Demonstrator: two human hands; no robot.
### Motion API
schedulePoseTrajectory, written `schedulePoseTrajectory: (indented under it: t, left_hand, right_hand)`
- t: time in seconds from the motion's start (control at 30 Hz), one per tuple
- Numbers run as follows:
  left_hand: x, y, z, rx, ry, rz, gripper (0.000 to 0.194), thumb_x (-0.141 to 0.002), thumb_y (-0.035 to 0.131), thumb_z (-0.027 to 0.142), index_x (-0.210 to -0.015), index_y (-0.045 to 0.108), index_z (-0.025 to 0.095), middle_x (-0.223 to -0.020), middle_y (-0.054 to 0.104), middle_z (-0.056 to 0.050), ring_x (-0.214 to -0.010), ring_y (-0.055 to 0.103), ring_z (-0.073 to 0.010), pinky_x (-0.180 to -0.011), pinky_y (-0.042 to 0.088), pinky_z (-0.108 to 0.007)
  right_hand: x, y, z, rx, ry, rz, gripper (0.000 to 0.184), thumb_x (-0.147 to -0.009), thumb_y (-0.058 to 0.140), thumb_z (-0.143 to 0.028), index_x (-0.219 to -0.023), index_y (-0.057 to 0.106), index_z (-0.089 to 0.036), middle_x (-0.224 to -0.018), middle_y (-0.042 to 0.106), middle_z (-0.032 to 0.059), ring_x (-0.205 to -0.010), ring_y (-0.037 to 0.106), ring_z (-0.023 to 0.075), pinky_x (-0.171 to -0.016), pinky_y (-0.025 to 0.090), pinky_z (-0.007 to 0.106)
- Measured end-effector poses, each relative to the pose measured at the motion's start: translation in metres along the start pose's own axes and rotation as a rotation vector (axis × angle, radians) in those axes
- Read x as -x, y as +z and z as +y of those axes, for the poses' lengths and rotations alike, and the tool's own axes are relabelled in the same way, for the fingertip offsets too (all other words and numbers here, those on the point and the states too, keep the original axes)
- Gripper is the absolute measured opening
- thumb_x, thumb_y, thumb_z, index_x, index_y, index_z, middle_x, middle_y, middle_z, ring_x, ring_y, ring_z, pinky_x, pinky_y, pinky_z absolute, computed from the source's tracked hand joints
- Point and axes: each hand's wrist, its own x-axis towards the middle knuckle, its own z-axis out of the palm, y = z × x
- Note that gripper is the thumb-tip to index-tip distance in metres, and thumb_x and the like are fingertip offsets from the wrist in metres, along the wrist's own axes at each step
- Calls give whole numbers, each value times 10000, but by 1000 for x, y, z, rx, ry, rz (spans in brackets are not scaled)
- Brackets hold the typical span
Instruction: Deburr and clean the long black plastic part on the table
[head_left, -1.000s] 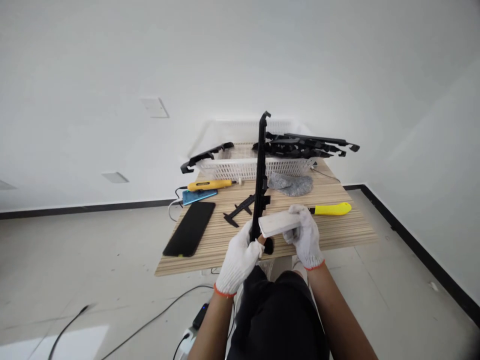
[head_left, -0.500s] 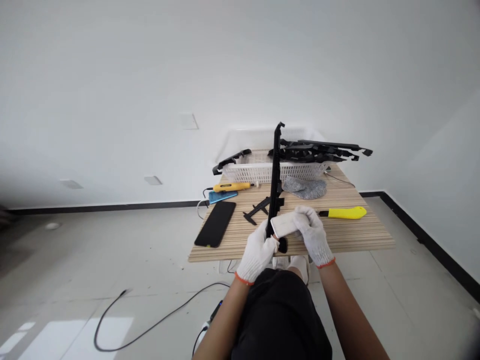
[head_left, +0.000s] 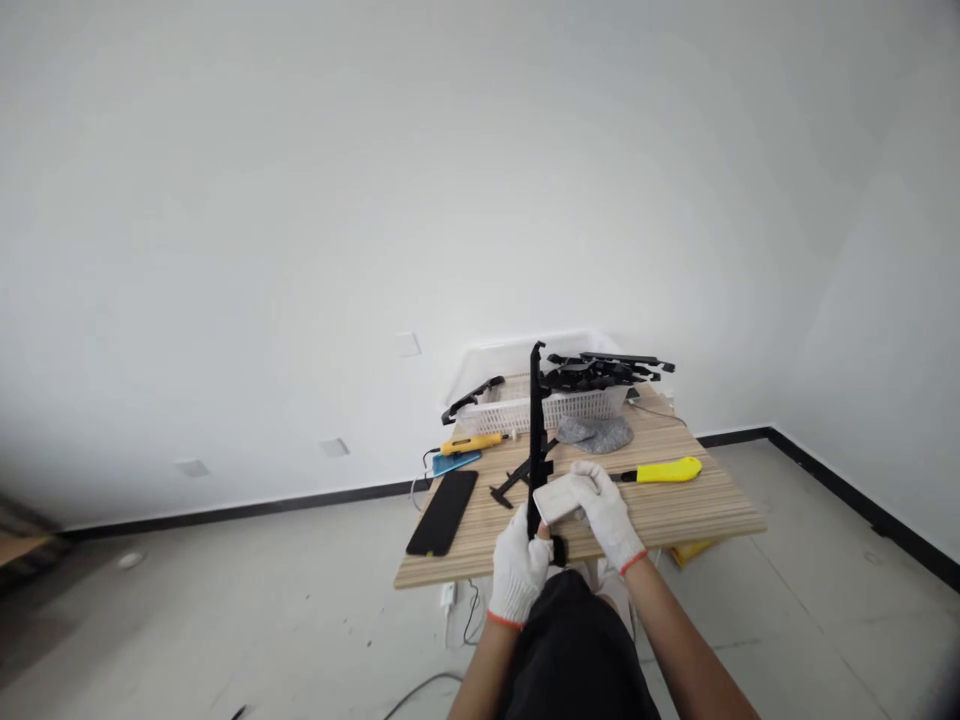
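Observation:
Both my hands wear white knit gloves. My left hand (head_left: pixel 517 568) is closed round the lower end of a long black plastic strip (head_left: pixel 535 430), which stands nearly upright over the front of the wooden table (head_left: pixel 675 510). My right hand (head_left: pixel 606 508) grips a pale rectangular block (head_left: pixel 555 500) and presses its end against the strip's side, just above my left hand.
A white mesh basket (head_left: pixel 517 410) at the table's back holds several more black strips (head_left: pixel 600 372). On the table lie a yellow-handled knife (head_left: pixel 664 470), a grey cloth (head_left: pixel 596 433), a yellow tool (head_left: pixel 469 443), a blue phone (head_left: pixel 454 462), a black phone (head_left: pixel 444 512) and a small black part (head_left: pixel 514 482).
The view has tilted up and pulled back, so the table and hands sit lower and smaller in the picture. Both hands keep the same grip on the strip and the block.

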Motion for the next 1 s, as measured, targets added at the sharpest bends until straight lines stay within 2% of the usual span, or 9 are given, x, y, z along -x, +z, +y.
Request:
schedulePoseTrajectory:
  t: [0.27, 0.4, 0.5, 0.57, 0.63, 0.73, 0.87, 0.93, 1.0]
  left_hand:
    - [-5, -2, -2, 11, -24, -23, 478, -927, 498, 439, -1285, 676, 177, -1154, 789, -108, -1055, 747, -313, -903, 577, -397]
    - [-5, -3, -4, 14, -95, -19, 462, -874, 551, 471, -1150, 733, 148, -1146, 788, -132, -1117, 725, -330, -983, 554, -400]
    - [-4, -4, 0, 37, -122, -61, 476, -859, 586, 506, -1148, 743, 162, -1182, 779, -126, -1170, 701, -323, -1045, 523, -395]
    - [-3, -5, 4, 66, -112, -94, 485, -855, 621, 479, -1226, 723, 184, -1235, 767, -98, -1206, 685, -291, -1057, 508, -357]
    - [-4, -7, 8, 51, -152, -136, 511, -853, 639, 459, -1286, 694, 193, -1219, 771, -85, -1197, 685, -280, -1026, 515, -342]
    - [-6, -8, 12, -4, -194, -188, 487, -858, 634, 443, -1283, 696, 215, -1134, 785, -69, -1117, 706, -280, -951, 526, -337]
    - [-10, -10, 19, -26, -188, -193, 490, -858, 616, 399, -1317, 674, 237, -1155, 772, -75, -1123, 694, -295, -939, 513, -353]
    - [-10, -11, 25, 17, -209, -200, 528, -836, 622, 353, -1351, 647, 236, -1185, 760, -77, -1132, 681, -286, -937, 510, -347]
    - [-9, -13, 30, 126, -213, -225, 547, -815, 623, 308, -1355, 632, 224, -1166, 754, -67, -1067, 680, -246, -903, 513, -314]
  right_hand:
    - [1, 3, 2, 12, 64, -69, 429, -790, 727, -438, -1180, 687, -264, -1084, 744, 41, -848, 689, 193, -675, 579, 296]
    - [3, -1, 0, 227, -40, -242, 409, -835, 694, -363, -1238, 675, -296, -1254, 718, 8, -1128, 666, 201, -1038, 523, 353]
    - [0, -10, -4, 281, -44, -385, 445, -805, 719, -314, -1246, 666, -286, -1253, 710, 2, -1113, 658, 173, -1006, 530, 309]
    - [-5, -17, -4, 241, 14, -442, 502, -748, 754, -303, -1240, 660, -263, -1134, 728, 4, -924, 672, 144, -802, 574, 251]
    - [-9, -24, -4, 213, 102, -406, 572, -752, 722, -307, -1312, 620, -253, -929, 715, -26, -651, 597, 95, -589, 528, 208]
    - [-11, -32, -4, 197, 88, -268, 675, -751, 698, -301, -1411, 572, -242, -905, 703, -34, -564, 527, 66, -526, 492, 189]
    - [-5, -34, -14, 335, -45, -207, 742, -704, 739, -241, -1434, 605, -256, -1254, 712, 19, -888, 661, 129, -828, 582, 251]
    - [0, -32, -20, 375, -86, -215, 738, -659, 749, -185, -1388, 653, -251, -1324, 697, 20, -1075, 663, 172, -1020, 531, 296]
    - [5, -28, -24, 344, -71, -223, 667, -634, 734, -154, -1296, 711, -239, -1294, 716, 26, -1128, 659, 188, -1060, 506, 315]
